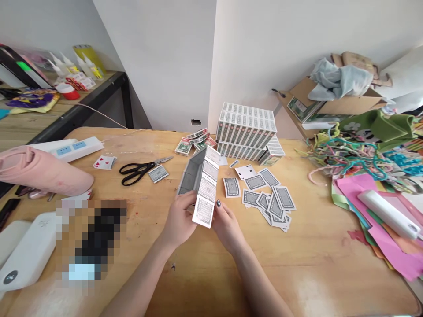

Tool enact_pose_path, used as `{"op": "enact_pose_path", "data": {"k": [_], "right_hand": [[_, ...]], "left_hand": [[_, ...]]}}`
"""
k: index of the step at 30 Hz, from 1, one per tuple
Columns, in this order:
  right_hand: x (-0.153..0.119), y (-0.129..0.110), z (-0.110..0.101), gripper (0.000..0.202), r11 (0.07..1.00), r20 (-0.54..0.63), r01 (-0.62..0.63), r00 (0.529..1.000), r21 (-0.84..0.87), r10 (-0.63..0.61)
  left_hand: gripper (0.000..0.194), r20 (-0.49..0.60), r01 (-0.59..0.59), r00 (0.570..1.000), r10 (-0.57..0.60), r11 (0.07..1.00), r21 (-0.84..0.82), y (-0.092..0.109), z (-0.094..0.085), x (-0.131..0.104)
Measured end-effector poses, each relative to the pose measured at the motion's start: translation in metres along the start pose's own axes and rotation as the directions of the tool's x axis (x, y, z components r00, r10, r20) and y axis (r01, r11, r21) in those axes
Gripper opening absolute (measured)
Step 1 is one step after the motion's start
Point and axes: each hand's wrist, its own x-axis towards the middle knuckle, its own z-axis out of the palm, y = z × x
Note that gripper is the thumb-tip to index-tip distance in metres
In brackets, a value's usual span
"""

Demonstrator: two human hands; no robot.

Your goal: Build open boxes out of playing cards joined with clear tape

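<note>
Between my hands is a long structure made of playing cards (206, 189), raised and tilted over the wooden table. Patterned card backs cover its near face, and its left side looks grey and hollow. My left hand (181, 220) grips its lower left side, fingers partly hidden behind it. My right hand (227, 224) holds the lower right edge, a dark-painted thumbnail showing. To the right, loose playing cards (277, 204) lie scattered, mostly face down. Beyond the structure, several card boxes (246, 127) stand stacked in rows, with a smaller loose pile of card boxes (183, 146) beside them.
Black-handled scissors (137, 169) and a cut card piece (158, 174) lie left. Further left are a pink pouch-like item (46, 169), a power strip (71, 149) and a white device (29, 246). Pipe cleaners (357, 149), coloured sheets (373, 220) and a white glue gun-like device (388, 213) crowd the right.
</note>
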Motion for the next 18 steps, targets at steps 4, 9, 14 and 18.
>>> {"op": "enact_pose_path", "data": {"k": [4, 9, 14, 18], "right_hand": [[-0.001, -0.012, 0.009, 0.034, 1.000, -0.003, 0.029, 1.000, -0.004, -0.029], [-0.006, -0.017, 0.009, 0.037, 0.998, 0.034, 0.024, 0.999, -0.053, -0.023], [-0.011, -0.015, 0.008, 0.035, 0.996, 0.030, 0.021, 0.999, -0.086, -0.019], [-0.017, -0.016, 0.007, 0.036, 0.988, 0.001, 0.024, 1.000, -0.151, -0.024]], "left_hand": [[0.033, 0.208, 0.043, 0.978, 0.032, 0.937, -0.346, -0.004, -0.010, -0.003], [0.047, 0.435, 0.249, 0.897, 0.077, 0.725, -0.642, -0.016, -0.016, -0.002], [0.040, 0.434, 0.477, 0.855, -0.285, 0.761, -0.440, 0.002, -0.013, 0.003], [0.030, 0.415, 0.451, 0.861, -0.294, 0.817, -0.359, 0.012, -0.011, 0.004]]}}
